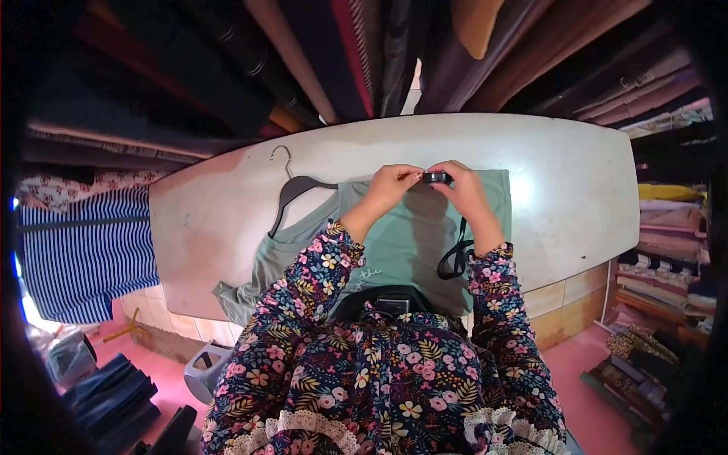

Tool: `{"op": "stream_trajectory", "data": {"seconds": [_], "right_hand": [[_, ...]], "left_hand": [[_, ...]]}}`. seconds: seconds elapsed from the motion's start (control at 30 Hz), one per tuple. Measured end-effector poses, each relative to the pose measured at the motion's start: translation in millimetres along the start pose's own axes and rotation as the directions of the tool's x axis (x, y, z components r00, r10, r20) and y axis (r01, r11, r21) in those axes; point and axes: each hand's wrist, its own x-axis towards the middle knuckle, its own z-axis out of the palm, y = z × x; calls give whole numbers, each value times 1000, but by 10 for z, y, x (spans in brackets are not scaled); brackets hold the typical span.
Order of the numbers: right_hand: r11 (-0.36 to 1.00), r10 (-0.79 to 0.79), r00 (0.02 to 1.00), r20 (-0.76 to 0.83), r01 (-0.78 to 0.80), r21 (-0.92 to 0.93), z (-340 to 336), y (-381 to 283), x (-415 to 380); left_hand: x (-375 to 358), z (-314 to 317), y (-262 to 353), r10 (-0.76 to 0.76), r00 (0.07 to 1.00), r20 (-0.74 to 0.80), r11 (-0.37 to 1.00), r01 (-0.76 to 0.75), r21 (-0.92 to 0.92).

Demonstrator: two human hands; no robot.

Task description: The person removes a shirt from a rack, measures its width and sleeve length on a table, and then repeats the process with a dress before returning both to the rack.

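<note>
A green shirt [409, 227] with white lettering lies on the white table [569, 205], a black hanger [292, 193] with a metal hook at its neck. Over the shirt's upper part, my right hand [461, 188] grips a small round black object [437, 177] between thumb and fingers. My left hand [394, 186] is closed in a pinch just left of that object; what its fingertips hold is too small to name. A black strap [455, 258] hangs below my right hand, over the shirt.
Hanging clothes [334, 53] line the far side. A blue-and-white striped garment [83, 250] hangs at the left. Folded fabrics [671, 227] are stacked at the right. Dark folded clothes [114, 394] and a grey plastic item [203, 371] stand at the lower left.
</note>
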Motion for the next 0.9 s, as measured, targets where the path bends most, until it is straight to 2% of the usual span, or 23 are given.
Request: {"op": "stream_trajectory", "data": {"seconds": [0.1,0.17,0.2,0.27,0.3,0.37,0.5,0.67,0.73,0.9], "right_hand": [[999,-40,999,-20,39,-29,22,61,5],[999,-37,999,-4,37,-38,35,102,9],[999,-34,999,-15,33,-35,39,85,3],[989,-3,1000,-17,0,-151,45,114,0],[989,0,1000,-24,-4,-149,47,129,-8],[983,23,998,-55,-33,-179,-12,204,-14],[973,87,993,-81,-102,-207,-189,376,-67],[962,144,983,-116,-167,-216,-491,615,-135],[947,204,972,-119,-226,-229,-613,738,-142],[936,240,960,-146,-269,-226,-850,895,-169]], "left_hand": [[110,33,-87,-61,998,-26,998,60,-14],[173,19,-193,-104,994,-34,987,99,-128],[142,5,-113,-102,994,-27,988,99,-120],[101,16,-1,-58,982,-181,936,117,333],[70,19,42,-56,983,-176,934,114,339],[35,56,127,-69,950,-306,836,222,501],[-11,52,18,-1,939,-344,801,207,562],[-47,76,-63,186,924,-333,718,104,689],[-47,82,-80,204,922,-329,703,96,705],[-73,67,-112,238,916,-323,682,80,727]]}}
